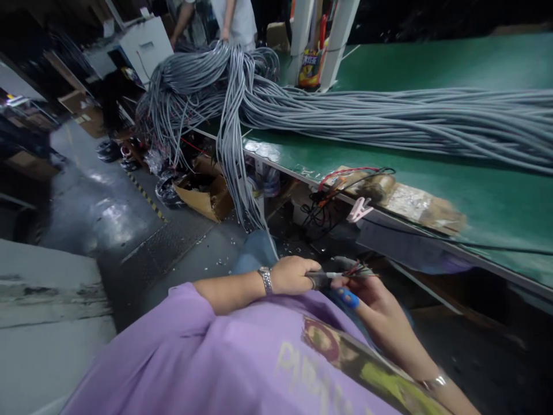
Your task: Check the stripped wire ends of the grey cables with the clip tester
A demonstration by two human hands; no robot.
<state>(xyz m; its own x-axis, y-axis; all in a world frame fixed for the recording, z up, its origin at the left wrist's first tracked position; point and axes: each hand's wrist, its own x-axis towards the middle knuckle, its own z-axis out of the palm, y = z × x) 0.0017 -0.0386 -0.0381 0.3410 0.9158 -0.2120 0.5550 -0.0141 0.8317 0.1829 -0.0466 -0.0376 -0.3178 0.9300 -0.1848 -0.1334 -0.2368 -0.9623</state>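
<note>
My left hand [291, 275], with a metal watch at the wrist, is closed around a grey cable [332, 275] in front of my body. Dark coverings show on its fingertips. My right hand [374, 297] pinches the same cable close to its end, a blue cover on the thumb. Thin red and dark wires [356, 268] fan out from that end above the right fingers. Past my left hand, one grey strand runs up to a thick bundle of grey cables [235, 115] that hangs over the table edge. Parts of the fingers are blurred.
A green table [488, 196] carries the long cable bundle, a taped cardboard piece [415, 204] and a pink clip [360, 210] at its edge. Beneath stands an open cardboard box [205, 196]. Another person [235, 23] is at the far end, a hand on the cables.
</note>
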